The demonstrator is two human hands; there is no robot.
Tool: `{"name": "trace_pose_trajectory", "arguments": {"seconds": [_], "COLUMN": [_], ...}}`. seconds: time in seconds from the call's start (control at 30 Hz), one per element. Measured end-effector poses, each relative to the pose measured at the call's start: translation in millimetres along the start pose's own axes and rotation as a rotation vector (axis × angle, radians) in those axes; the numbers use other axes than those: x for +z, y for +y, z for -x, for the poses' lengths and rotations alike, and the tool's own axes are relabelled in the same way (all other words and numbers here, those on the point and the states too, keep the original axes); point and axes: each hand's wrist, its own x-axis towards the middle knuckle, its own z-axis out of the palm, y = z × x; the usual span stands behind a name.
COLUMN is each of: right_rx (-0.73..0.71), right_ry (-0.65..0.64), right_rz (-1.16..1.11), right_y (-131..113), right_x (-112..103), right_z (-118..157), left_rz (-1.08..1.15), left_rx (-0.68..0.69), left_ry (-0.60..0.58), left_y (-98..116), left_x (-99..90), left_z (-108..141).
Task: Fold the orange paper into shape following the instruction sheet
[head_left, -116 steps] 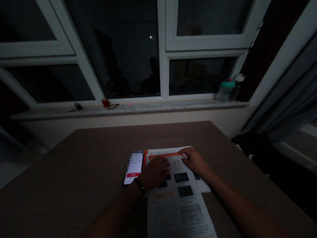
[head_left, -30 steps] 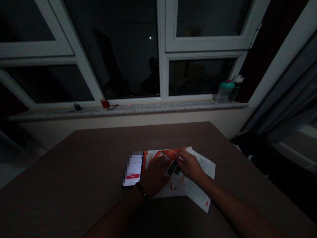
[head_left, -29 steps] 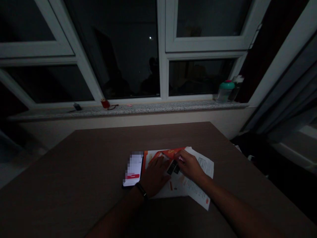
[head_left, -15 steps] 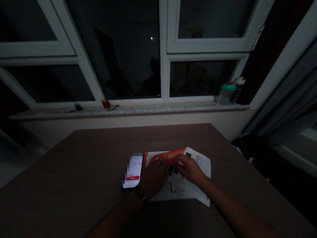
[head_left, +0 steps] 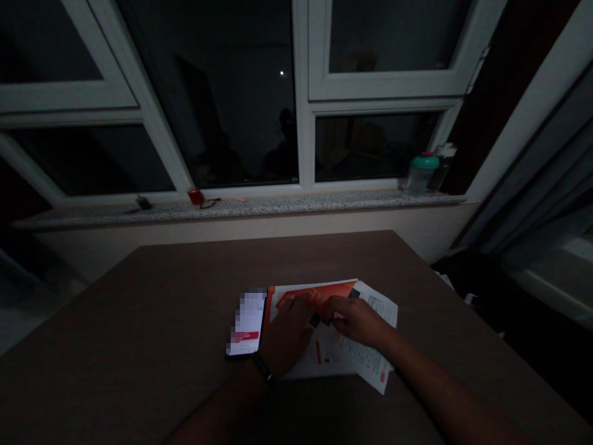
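Observation:
Printed paper sheets [head_left: 319,368], with text and small pictures, lie on the brown table in front of me. An orange flap [head_left: 340,290] is folded over across their top. My left hand [head_left: 288,337], a dark band on its wrist, rests on the paper with fingers stretched onto the flap. My right hand [head_left: 356,320] has its fingers curled together at the flap's lower edge, gripping the paper. Left of the sheets, close by my left hand, a smartphone [head_left: 250,321] lies face up with its screen lit.
Beyond the table [head_left: 185,272] runs a speckled stone windowsill [head_left: 287,205]. It bears a small red container [head_left: 195,197], a small dark bottle [head_left: 143,203] and a clear bottle with a teal lid [head_left: 420,173]. A grey curtain [head_left: 532,154] hangs at the right.
The raised orange flap has come down flatter toward the sheets. My right hand has moved slightly down with it, and the paper's lower right corner has shifted left.

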Motion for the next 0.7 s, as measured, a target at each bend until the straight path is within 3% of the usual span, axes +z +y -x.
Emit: {"name": "trace_pose_trajectory", "arguments": {"seconds": [0.27, 0.5, 0.7], "right_rx": [0.000, 0.058, 0.030], "right_ry": [-0.084, 0.124, 0.100], "right_rz": [0.105, 0.107, 0.029], "right_y": [-6, -5, 6], "right_x": [-12, -3, 12], "right_z": [4, 1, -1], "left_rz": [-0.014, -0.034, 0.002], "left_rx": [0.020, 0.044, 0.053], "left_ry": [-0.107, -0.150, -0.153], "left_y": [5, 10, 10], "left_x": [-5.4, -11.7, -12.7], "left_z": [2, 0, 1]}}
